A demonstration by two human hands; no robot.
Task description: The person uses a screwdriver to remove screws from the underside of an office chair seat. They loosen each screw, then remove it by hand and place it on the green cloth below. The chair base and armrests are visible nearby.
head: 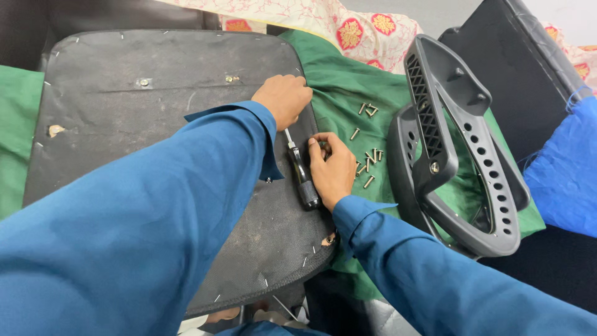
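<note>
Blue sleeves reach over an upturned seat base (155, 124). Right hand (333, 171) lies beside a black-handled screwdriver (301, 174), fingers curled loosely against it; its shaft points away toward the left hand (283, 99), a closed fist. Screws (368, 158) lie just right on green cloth (348, 87).

Blue sleeves (155, 218), green cloth (339, 87), black seat base (137, 118), grey armrests (454, 155), red-flowered cream fabric (367, 31).
</note>
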